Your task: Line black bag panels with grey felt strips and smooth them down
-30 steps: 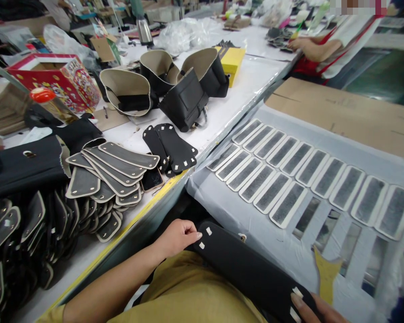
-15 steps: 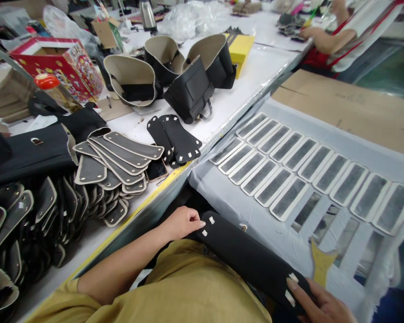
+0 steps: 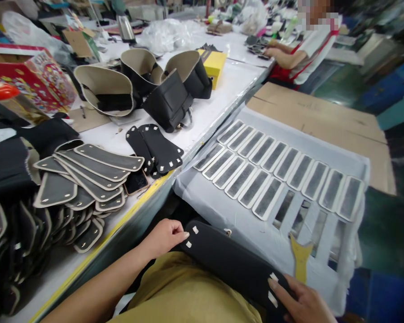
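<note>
Across my lap lies a long black leather panel (image 3: 232,260) with rounded ends and two small white tabs at each end. My left hand (image 3: 166,235) pinches its left end, thumb and forefinger together beside the tabs. At the other end my right hand (image 3: 305,298) grips the panel, with the thumb on top next to a white tab and the other fingers mostly hidden underneath. On the table to the left are similar black pieces with white tabs (image 3: 161,150) and a fanned pile of grey pieces with pale edges and metal studs (image 3: 97,172).
A cloth-covered rack (image 3: 202,188) at right bears rows of pale-edged dark strips (image 3: 264,193) and a yellow forked piece (image 3: 301,260). Black bag bodies (image 3: 168,98), a yellow box (image 3: 215,67) and a red carton (image 3: 30,76) stand on the table. Another person (image 3: 299,58) sits beyond cardboard (image 3: 316,125).
My view has swung to the right, so the table and rack appear farther left. Both hands keep their hold on the panel, with little visible movement.
</note>
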`<state>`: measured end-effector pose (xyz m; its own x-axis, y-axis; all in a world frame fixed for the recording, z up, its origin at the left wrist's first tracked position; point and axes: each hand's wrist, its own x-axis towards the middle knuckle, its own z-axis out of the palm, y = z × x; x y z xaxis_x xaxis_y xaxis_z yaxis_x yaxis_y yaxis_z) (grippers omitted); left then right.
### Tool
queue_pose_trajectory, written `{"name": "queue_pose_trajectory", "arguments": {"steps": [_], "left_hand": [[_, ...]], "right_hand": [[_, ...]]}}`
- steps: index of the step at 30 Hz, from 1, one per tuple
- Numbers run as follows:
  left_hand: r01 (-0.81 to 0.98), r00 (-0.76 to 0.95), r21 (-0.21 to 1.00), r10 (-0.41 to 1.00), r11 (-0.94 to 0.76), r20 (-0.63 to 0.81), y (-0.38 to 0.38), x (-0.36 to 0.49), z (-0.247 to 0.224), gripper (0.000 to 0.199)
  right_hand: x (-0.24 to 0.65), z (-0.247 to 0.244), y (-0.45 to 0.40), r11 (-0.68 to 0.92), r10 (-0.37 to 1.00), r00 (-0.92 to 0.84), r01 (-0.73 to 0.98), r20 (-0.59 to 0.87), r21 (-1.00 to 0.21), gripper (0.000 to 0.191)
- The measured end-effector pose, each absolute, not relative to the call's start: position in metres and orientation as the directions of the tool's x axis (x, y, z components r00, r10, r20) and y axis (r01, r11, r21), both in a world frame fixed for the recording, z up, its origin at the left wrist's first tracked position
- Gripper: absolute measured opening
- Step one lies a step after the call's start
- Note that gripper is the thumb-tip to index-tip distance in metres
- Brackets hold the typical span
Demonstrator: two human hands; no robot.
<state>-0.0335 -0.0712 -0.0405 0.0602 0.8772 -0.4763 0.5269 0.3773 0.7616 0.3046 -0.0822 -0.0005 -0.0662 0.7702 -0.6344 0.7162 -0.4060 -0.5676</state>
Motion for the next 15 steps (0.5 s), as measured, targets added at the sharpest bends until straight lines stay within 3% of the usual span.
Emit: {"name": "queue_pose_trajectory", "arguments": {"steps": [11, 15], "left_hand": [[0.584, 0.052, 0.719, 0.866, 0.378, -0.497, -0.072, -0.025, -0.031, 0.035], [0.587, 0.043, 0.715, 0.868, 0.379, -0.495, -0.071, -0.023, -0.031, 0.035]], "right_hand": [[0.308, 0.001, -0.087, -0.379, 0.8, -0.078, 0.702, -0.595, -0.602, 0.034], [0.31, 0.009, -0.085, -0.483, 0.743, -0.117, 0.588, -0.659, -0.649, 0.034]]}}
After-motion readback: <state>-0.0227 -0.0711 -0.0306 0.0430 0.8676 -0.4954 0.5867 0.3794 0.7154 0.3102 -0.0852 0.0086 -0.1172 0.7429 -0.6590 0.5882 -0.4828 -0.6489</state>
